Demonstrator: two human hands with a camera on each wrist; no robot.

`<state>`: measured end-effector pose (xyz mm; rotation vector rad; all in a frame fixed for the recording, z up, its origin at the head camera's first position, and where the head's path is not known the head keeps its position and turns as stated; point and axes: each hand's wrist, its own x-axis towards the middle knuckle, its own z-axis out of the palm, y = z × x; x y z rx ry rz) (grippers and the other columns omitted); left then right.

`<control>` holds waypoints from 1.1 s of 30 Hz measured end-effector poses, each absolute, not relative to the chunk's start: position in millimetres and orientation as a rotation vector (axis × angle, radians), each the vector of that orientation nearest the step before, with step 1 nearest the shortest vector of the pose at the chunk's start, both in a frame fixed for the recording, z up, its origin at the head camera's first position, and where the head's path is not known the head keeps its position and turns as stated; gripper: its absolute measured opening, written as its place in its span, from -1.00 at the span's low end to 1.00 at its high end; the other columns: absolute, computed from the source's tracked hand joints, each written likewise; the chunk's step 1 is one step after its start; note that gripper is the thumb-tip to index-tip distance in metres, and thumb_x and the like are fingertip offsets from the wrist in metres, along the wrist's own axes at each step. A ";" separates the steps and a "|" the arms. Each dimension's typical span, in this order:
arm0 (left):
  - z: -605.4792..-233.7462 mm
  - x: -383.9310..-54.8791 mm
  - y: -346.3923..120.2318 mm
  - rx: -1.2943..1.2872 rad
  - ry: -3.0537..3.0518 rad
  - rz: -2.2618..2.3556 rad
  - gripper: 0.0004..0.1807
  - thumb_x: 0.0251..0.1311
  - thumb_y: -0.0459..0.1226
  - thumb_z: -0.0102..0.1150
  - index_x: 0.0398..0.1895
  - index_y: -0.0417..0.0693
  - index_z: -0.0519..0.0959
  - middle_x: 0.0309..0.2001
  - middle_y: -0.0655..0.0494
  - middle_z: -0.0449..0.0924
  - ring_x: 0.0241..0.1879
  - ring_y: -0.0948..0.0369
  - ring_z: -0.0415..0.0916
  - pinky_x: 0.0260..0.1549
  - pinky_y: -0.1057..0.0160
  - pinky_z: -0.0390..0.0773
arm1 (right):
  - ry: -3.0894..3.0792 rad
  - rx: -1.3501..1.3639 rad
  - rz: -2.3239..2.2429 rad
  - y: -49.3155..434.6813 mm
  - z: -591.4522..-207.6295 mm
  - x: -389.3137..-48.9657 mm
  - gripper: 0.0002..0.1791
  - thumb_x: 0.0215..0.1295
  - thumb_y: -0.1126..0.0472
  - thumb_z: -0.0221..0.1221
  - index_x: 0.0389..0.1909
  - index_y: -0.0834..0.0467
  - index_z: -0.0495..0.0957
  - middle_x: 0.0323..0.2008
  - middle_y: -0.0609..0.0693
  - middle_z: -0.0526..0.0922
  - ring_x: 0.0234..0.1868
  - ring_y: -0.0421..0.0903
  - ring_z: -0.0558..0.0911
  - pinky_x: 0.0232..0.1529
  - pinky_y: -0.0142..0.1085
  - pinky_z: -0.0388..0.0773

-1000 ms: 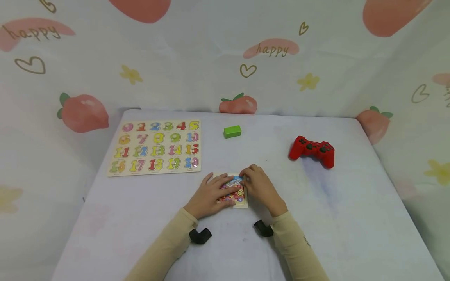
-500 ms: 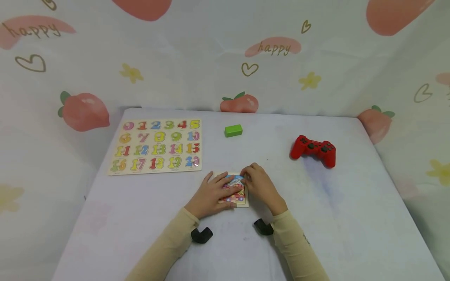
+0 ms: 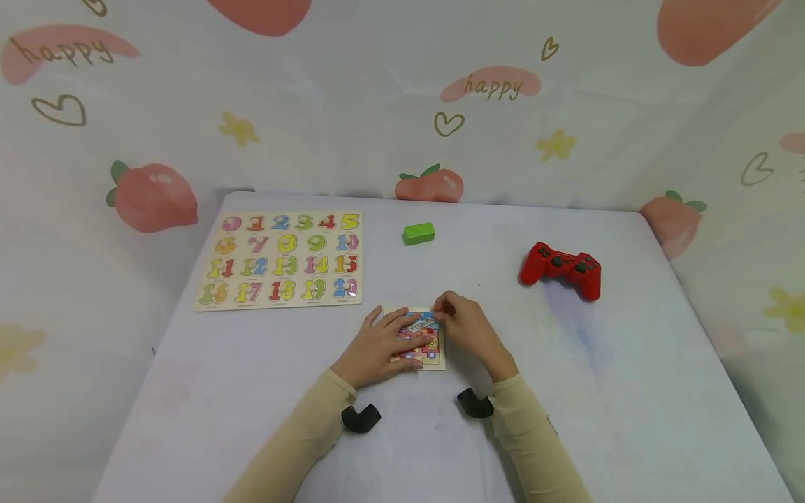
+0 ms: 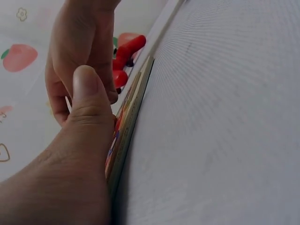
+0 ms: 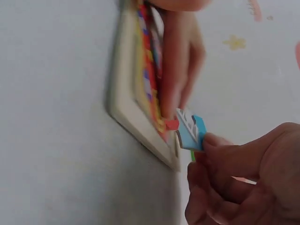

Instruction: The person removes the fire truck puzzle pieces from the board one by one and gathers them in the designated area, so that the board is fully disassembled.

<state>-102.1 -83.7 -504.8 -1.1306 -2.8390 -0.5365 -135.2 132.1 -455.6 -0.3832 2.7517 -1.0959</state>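
A small jigsaw puzzle in a pale wooden tray (image 3: 434, 365) lies on the table, its printed pieces red, yellow and blue. My left hand (image 3: 376, 353) rests on it with fingers spread, covering its left part. At the upper right corner my right hand (image 3: 473, 334) pinches a puzzle piece (image 5: 191, 133), light blue with a white pattern, between thumb and fingertips. In the right wrist view this piece tilts up above the tray's corner. The left thumb (image 4: 89, 101) lies along the tray's near edge in the left wrist view.
A number puzzle board (image 3: 281, 262) lies at the back left. A green block (image 3: 418, 233) sits at the back middle, and a red game controller (image 3: 560, 270) at the right. Patterned cloth (image 3: 352, 105) hangs behind the table.
My right hand has shifted slightly at the puzzle's upper right corner, still pinching the blue piece. The left hand stays spread on the puzzle. The head view has moved a little.
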 end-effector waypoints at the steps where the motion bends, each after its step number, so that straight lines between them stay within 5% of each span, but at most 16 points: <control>1: -505.2 -102.1 -83.9 -1.131 -2.839 -0.544 -0.41 0.23 0.32 -0.13 0.31 0.51 0.36 0.43 0.20 0.20 0.44 0.15 0.03 0.37 -0.18 -0.06 | 2.738 -0.371 -1.117 134.8 -454.4 -136.0 -0.95 0.32 0.30 0.15 -0.24 0.18 0.51 -0.31 0.02 0.60 -0.26 -0.08 0.55 -0.22 -0.22 0.53; 20: -508.0 -102.2 -82.5 -1.108 -2.818 -0.597 -0.52 0.27 0.22 -0.04 0.26 0.54 0.41 0.40 0.23 0.24 0.44 0.18 0.03 0.37 -0.15 -0.07 | 2.693 -0.246 -0.975 267.6 -439.0 -144.2 -0.84 0.33 0.29 0.13 -0.13 0.22 0.59 -0.25 0.07 0.67 -0.16 0.02 0.58 -0.20 -0.22 0.46; 33: -508.4 -103.4 -82.6 -1.086 -2.821 -0.626 -0.53 0.26 0.23 -0.04 0.25 0.57 0.42 0.39 0.27 0.25 0.44 0.20 0.04 0.38 -0.14 -0.06 | 2.745 -0.171 -0.919 289.2 -453.8 -148.9 -0.85 0.31 0.35 0.14 -0.14 0.26 0.57 -0.21 0.14 0.61 -0.18 0.03 0.51 -0.20 -0.22 0.46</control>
